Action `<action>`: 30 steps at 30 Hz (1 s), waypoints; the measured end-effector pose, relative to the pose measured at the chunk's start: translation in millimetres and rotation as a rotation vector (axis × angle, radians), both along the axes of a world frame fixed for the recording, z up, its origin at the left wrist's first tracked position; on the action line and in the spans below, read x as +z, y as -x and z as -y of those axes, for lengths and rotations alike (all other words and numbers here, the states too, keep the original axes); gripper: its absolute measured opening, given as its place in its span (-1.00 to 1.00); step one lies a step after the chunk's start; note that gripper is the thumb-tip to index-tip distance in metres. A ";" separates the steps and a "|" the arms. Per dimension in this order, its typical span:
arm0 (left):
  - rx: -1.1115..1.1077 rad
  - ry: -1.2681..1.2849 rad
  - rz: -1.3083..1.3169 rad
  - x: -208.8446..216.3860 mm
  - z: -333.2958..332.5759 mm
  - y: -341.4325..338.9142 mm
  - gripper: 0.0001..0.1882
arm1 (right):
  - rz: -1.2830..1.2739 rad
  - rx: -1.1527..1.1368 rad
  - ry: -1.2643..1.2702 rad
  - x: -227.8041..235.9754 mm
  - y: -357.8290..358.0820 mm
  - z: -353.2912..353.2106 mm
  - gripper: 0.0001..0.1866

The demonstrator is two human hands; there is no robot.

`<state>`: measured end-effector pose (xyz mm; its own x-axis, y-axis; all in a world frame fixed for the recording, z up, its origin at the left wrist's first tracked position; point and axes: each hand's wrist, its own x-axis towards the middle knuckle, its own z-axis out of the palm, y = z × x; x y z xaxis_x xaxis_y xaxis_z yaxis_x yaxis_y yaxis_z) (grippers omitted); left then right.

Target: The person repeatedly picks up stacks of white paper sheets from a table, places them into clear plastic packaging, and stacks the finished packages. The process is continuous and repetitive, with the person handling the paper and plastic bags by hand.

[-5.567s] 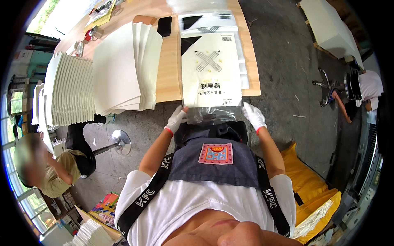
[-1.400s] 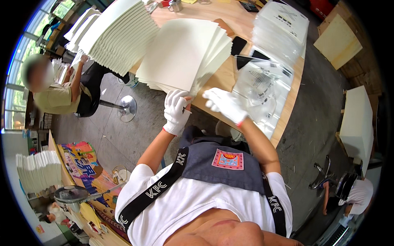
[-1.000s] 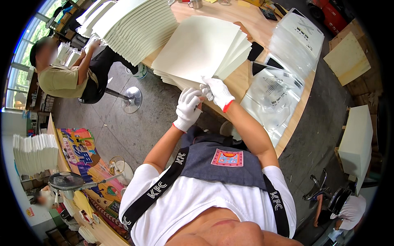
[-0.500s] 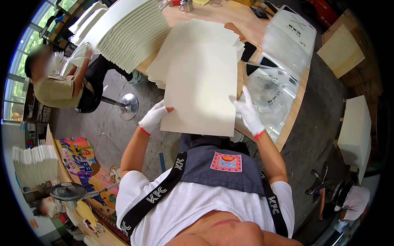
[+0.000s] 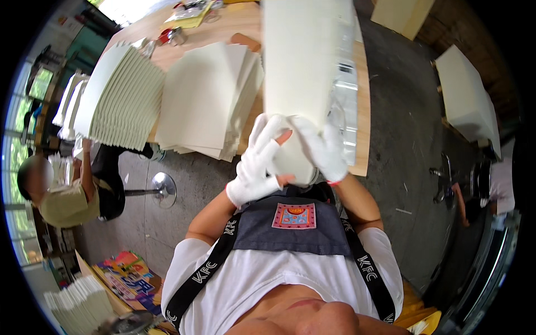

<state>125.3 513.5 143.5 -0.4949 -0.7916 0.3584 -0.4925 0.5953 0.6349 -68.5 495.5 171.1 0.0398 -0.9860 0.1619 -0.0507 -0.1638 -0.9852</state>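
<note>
A pale cream board [image 5: 298,61] stretches away from me over the right part of the table, its right edge blurred. My left hand [image 5: 254,167], in a white glove that leaves the thumb and a fingertip bare, has its fingers bent up at the board's near edge. The thumb stands apart. My right hand [image 5: 324,148], also gloved, lies with fingers stretched at the near right corner of the board. Below and between the hands is a rounded whitish thing [image 5: 296,162], partly hidden. Clear plastic bags [image 5: 347,106] show along the board's right side.
A fanned stack of boards [image 5: 201,95] lies left of my hands, with a taller, stepped stack [image 5: 123,100] beyond it. A metal cup [image 5: 176,36] stands far back on the wooden table [image 5: 363,111]. At the left a person [image 5: 67,190] sits by a round stool base [image 5: 164,190].
The board has moved from in front of me to the right, over the plastic bags. My hands have come together at its near edge. The view has turned, showing the stacks apart.
</note>
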 end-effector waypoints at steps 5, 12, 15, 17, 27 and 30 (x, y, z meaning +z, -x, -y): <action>0.149 -0.290 -0.224 -21.6 53.6 86.4 -0.24 | -0.262 -0.346 -0.041 15.6 100.7 -59.4 -0.66; -0.206 -0.835 -0.698 -54.6 141.6 158.3 -0.42 | -0.832 -0.448 0.008 -34.9 153.9 -134.5 -0.62; -0.379 -0.973 -0.917 -47.6 172.6 142.1 -0.48 | -1.071 -0.414 0.036 -63.6 152.5 -140.2 -0.68; -0.375 -0.885 -0.716 -16.6 163.8 142.7 -0.51 | -1.217 -0.332 0.009 -80.5 152.4 -127.4 -0.71; -0.548 0.127 -0.250 -97.0 31.7 93.2 -0.83 | 0.409 -0.008 -0.704 -96.6 163.2 -24.1 -0.52; -0.322 0.122 -0.111 -67.2 54.9 120.1 -0.83 | -0.935 0.073 -0.192 -115.7 145.6 8.6 -0.50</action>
<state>5.2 458.6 76.2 -0.6648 -0.5493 0.5063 -0.1991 0.7835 0.5887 -214.1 486.8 55.5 0.1335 -0.9823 -0.1312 -0.8268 -0.0375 -0.5612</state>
